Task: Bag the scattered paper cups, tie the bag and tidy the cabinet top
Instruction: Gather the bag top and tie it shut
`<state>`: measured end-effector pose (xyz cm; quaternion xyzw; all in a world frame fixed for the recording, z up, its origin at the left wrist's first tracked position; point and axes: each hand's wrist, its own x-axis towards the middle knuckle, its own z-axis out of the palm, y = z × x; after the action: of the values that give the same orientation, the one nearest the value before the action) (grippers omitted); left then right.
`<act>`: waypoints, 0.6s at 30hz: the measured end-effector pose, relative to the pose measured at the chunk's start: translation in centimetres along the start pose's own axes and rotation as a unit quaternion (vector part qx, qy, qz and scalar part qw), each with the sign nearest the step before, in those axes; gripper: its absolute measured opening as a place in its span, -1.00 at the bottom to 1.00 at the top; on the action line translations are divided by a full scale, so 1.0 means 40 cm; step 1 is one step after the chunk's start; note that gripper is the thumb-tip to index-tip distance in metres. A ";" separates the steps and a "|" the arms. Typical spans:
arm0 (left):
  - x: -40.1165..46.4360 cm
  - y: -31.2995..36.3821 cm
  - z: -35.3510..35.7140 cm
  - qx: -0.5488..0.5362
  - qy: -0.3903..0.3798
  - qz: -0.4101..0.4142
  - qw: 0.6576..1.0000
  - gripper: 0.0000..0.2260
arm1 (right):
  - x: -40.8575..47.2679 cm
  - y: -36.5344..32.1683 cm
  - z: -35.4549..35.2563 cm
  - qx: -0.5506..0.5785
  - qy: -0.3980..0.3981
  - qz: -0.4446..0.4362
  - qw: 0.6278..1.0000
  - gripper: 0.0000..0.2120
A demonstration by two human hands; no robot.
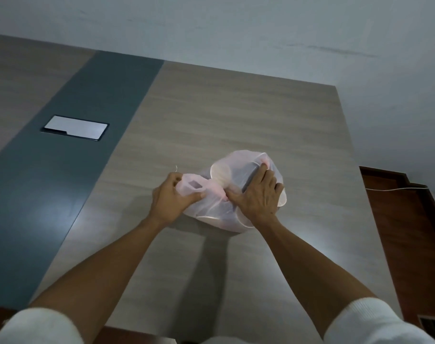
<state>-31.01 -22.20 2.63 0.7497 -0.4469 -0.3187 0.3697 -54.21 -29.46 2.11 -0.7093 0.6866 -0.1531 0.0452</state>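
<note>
The pale cabinet top [236, 115] holds the bag [211, 212] of paper cups [220, 173]. The left hand [169, 202] grips its handle loop and the right hand [256, 197] presses flat on top. Drawing the loop snug should tighten the knot.

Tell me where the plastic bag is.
Head view: the plastic bag lies right of centre on the cabinet top, the left hand gripping its handle loop, the right hand resting on its top.

No lettering, label, brand mark, number or sign can be read anywhere in the view. The translucent pink bag [236, 214], the counter [236, 115] and the grey flush plate [75, 127], set at ten o'clock from the bag, are seen to carry no legible marking.
</note>
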 end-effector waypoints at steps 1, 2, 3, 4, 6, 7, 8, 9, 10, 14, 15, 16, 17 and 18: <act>-0.002 0.011 0.011 0.007 0.004 0.028 1.000 -0.41 | -0.001 -0.006 0.004 -0.006 0.001 0.001 1.000 0.14; -0.002 0.025 0.024 0.006 0.013 0.065 0.998 -0.55 | -0.002 -0.011 0.006 -0.015 0.002 0.002 1.000 0.13; -0.001 0.043 0.038 0.004 0.018 0.103 0.994 -0.65 | -0.003 -0.016 0.008 -0.027 0.003 0.004 1.000 0.12; -0.001 0.064 0.051 -0.001 0.015 0.132 0.991 -0.71 | -0.004 -0.022 0.010 -0.038 0.003 0.008 0.999 0.12; -0.001 0.106 0.078 -0.027 -0.018 0.151 0.988 -0.77 | -0.007 -0.035 0.012 -0.055 0.001 0.018 0.998 0.11; -0.002 0.127 0.094 -0.048 -0.031 0.142 0.988 -0.77 | -0.008 -0.041 0.013 -0.061 -0.001 0.023 0.998 0.10; -0.004 0.148 0.107 -0.076 -0.035 0.119 0.989 -0.77 | -0.009 -0.047 0.013 -0.066 -0.002 0.028 0.997 0.09; -0.007 0.170 0.120 -0.115 -0.026 0.077 0.990 -0.80 | -0.009 -0.051 0.014 -0.068 -0.005 0.033 0.997 0.08; -0.008 0.191 0.132 -0.163 -0.002 0.014 0.987 -0.86 | -0.008 -0.053 0.014 -0.064 -0.010 0.038 0.997 0.07; 0.002 0.217 0.149 -0.311 0.161 -0.177 0.920 -0.77 | -0.004 -0.048 0.013 -0.050 -0.014 0.043 0.998 0.01; 0.001 0.208 0.149 -0.303 0.185 -0.163 0.920 -0.75 | -0.003 -0.045 0.014 -0.052 -0.013 0.046 0.997 0.01; -0.002 0.193 0.149 -0.267 0.188 -0.124 0.937 -0.76 | -0.002 -0.041 0.013 -0.053 -0.014 0.049 0.997 0.01; -0.010 0.179 0.147 -0.197 0.171 -0.068 0.963 -0.79 | -0.001 -0.041 0.014 -0.050 -0.015 0.051 0.997 0.01; -0.018 0.161 0.144 -0.104 0.147 0.007 0.984 -0.83 | 0.000 -0.041 0.016 -0.047 -0.014 0.054 0.997 0.01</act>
<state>-38.77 -25.22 5.13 0.7424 -0.3577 -0.2475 0.5095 -52.45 -29.47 1.97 -0.6744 0.7299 -0.1077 0.0298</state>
